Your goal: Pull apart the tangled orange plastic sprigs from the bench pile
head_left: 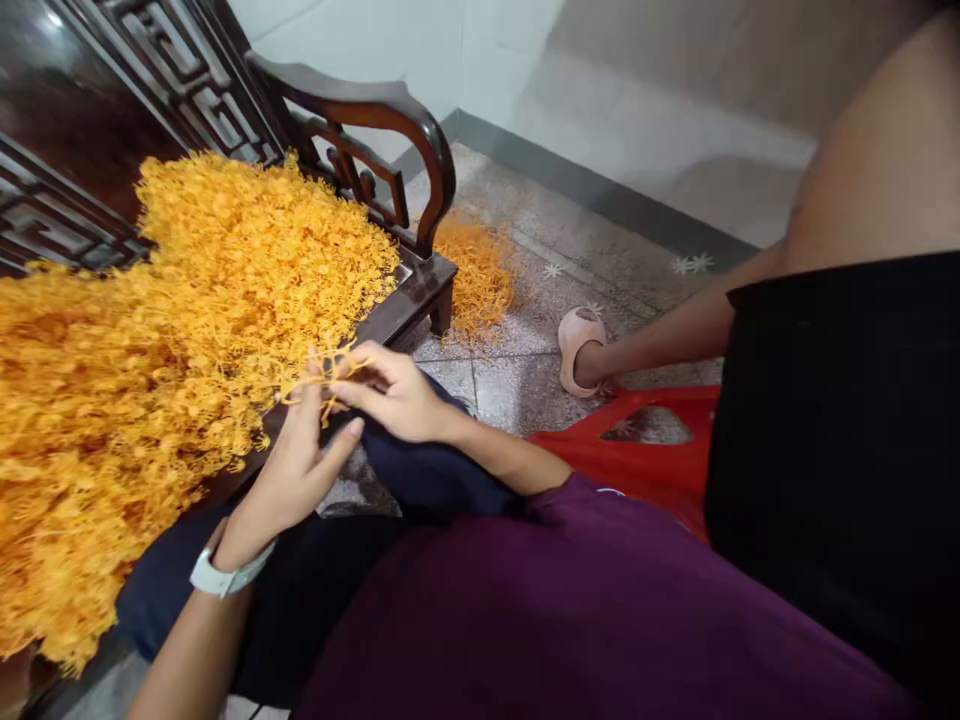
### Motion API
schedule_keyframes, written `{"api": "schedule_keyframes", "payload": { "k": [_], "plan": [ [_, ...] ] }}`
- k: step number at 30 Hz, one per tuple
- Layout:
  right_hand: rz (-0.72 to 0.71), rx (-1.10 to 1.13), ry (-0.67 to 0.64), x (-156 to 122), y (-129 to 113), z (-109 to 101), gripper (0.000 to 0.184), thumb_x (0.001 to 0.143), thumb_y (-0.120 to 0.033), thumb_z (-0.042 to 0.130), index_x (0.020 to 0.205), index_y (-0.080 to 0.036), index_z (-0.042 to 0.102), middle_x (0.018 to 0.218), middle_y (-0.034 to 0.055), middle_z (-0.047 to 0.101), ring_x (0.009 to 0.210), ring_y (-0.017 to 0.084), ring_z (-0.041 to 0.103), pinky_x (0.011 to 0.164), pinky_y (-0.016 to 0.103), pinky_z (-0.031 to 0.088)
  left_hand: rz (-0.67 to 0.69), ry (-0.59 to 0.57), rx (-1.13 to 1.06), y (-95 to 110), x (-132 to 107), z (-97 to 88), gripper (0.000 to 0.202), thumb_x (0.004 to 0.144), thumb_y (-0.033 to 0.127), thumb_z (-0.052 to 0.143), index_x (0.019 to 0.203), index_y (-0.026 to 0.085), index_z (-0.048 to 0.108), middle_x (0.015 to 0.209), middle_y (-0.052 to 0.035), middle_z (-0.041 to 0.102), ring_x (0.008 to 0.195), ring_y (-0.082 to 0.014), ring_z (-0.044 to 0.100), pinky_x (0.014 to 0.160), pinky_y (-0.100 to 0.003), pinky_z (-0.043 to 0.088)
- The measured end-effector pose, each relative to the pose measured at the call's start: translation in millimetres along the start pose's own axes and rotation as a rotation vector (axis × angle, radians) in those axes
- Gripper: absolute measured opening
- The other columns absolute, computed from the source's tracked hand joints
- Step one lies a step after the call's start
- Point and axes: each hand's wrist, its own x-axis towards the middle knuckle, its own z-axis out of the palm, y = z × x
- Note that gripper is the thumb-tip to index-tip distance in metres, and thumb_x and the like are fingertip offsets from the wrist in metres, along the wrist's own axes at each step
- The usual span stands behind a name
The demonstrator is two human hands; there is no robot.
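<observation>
My right hand (pixel 401 395) pinches a thin, branched yellow-orange plastic sprig (pixel 330 372) between thumb and fingers. Across from it is my left hand (pixel 296 470), a white band on its wrist. The sprig lies against the left fingertips and seems held among them, while the left thumb stands apart. Both hands are above my lap, close to the front edge of a dark wooden bench (pixel 401 305). On that bench, to the left, spreads a large heap of similar yellow sprigs (pixel 247 260). Finer details of the sprig are blurred.
A loose orange pile (pixel 476 275) lies on the tiled floor beyond the bench's curved armrest (pixel 375 95). Small white star-shaped pieces (pixel 694 263) are scattered there. At right, another person's leg wears a pale pink clog (pixel 579 350), near a red plastic stool (pixel 637 430).
</observation>
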Motion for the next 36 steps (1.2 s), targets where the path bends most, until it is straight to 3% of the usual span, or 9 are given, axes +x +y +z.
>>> {"api": "schedule_keyframes", "payload": {
  "k": [5, 8, 12, 14, 18, 23, 30, 33, 36],
  "plan": [
    [-0.242, 0.266, 0.205, -37, -28, -122, 0.026, 0.087, -0.039, 0.083, 0.094, -0.026, 0.062, 0.081, -0.0021, 0.062, 0.061, 0.012, 0.054, 0.056, 0.029, 0.05, 0.279, -0.539, 0.077, 86, -14, -45.1, 0.081, 0.105, 0.041, 0.057, 0.171, 0.035, 0.011, 0.176, -0.0081, 0.019, 0.154, -0.0312, 0.041, 0.123, -0.042, 0.045],
    [-0.409, 0.404, 0.207, -51, -12, -207, 0.038, 0.075, -0.049, 0.089, 0.079, -0.028, 0.058, 0.057, -0.0067, 0.047, 0.049, 0.013, 0.042, 0.05, 0.03, 0.045, 0.57, -0.93, 0.015, 127, -21, -65.1, 0.076, 0.103, 0.038, 0.061, 0.17, 0.033, 0.023, 0.17, -0.005, 0.034, 0.147, -0.0265, 0.051, 0.12, -0.033, 0.048],
    [0.202, 0.257, 0.724, -43, 45, -254, 0.035, 0.095, -0.054, 0.069, 0.079, -0.025, 0.055, 0.057, -0.0067, 0.044, 0.048, 0.011, 0.036, 0.048, 0.024, 0.041, 0.6, -1.002, 0.03, 142, -29, -77.5, 0.077, 0.102, 0.038, 0.063, 0.169, 0.032, 0.026, 0.162, -0.0036, 0.049, 0.141, -0.0242, 0.058, 0.12, -0.032, 0.049],
    [0.436, 0.176, 0.762, -42, 79, -237, 0.029, 0.1, -0.046, 0.065, 0.089, -0.02, 0.06, 0.07, -0.0038, 0.056, 0.057, 0.009, 0.049, 0.056, 0.022, 0.048, 0.491, -0.833, 0.151, 133, -43, -81.4, 0.076, 0.102, 0.039, 0.064, 0.168, 0.034, 0.028, 0.161, -0.0021, 0.05, 0.142, -0.0246, 0.057, 0.118, -0.032, 0.05],
    [0.708, 0.066, 0.632, -77, 140, -154, 0.03, 0.103, -0.042, 0.064, 0.103, -0.013, 0.066, 0.086, 0.0009, 0.065, 0.067, 0.01, 0.061, 0.061, 0.024, 0.055, 0.116, -0.293, 0.217, 102, -98, -77.4, 0.062, 0.103, 0.034, 0.06, 0.162, 0.035, 0.041, 0.154, -0.0021, 0.059, 0.138, -0.023, 0.06, 0.114, -0.031, 0.053],
    [0.724, -0.179, 0.493, -113, 185, -95, 0.029, 0.095, -0.038, 0.07, 0.081, -0.014, 0.064, 0.065, -0.003, 0.057, 0.051, 0.009, 0.048, 0.05, 0.022, 0.041, -0.328, 0.503, 0.266, 48, -155, -69.1, 0.034, 0.104, 0.03, 0.06, 0.138, 0.03, 0.063, 0.15, -0.0074, 0.058, 0.141, -0.0268, 0.055, 0.12, -0.045, 0.046],
    [0.209, -0.415, 0.544, 3, 183, -44, 0.025, 0.089, -0.04, 0.059, 0.099, -0.019, 0.067, 0.077, 0.0008, 0.061, 0.067, 0.016, 0.059, 0.065, 0.029, 0.048, -0.499, 0.647, 0.232, -110, -153, -101.5, 0.032, 0.104, 0.043, 0.053, 0.121, 0.02, 0.069, 0.121, -0.0099, 0.073, 0.11, -0.0226, 0.069, 0.096, -0.037, 0.057],
    [-0.118, -0.414, 0.328, 54, 177, -3, 0.025, 0.094, -0.04, 0.058, 0.1, -0.019, 0.069, 0.077, 0.0021, 0.062, 0.063, 0.016, 0.06, 0.064, 0.031, 0.049, -0.442, 0.548, 0.3, -163, -124, -90.6, 0.03, 0.103, 0.036, 0.052, 0.12, 0.017, 0.069, 0.12, -0.0118, 0.072, 0.106, -0.0241, 0.068, 0.099, -0.041, 0.054],
    [-0.177, -0.486, 0.111, 83, 184, 32, 0.025, 0.096, -0.039, 0.056, 0.099, -0.019, 0.071, 0.076, 0.0026, 0.063, 0.064, 0.016, 0.058, 0.064, 0.031, 0.048, -0.373, 0.465, 0.464, -184, -100, -83.6, 0.027, 0.103, 0.031, 0.051, 0.116, 0.018, 0.07, 0.12, -0.0133, 0.069, 0.114, -0.0288, 0.062, 0.105, -0.047, 0.048]
  ]
}}
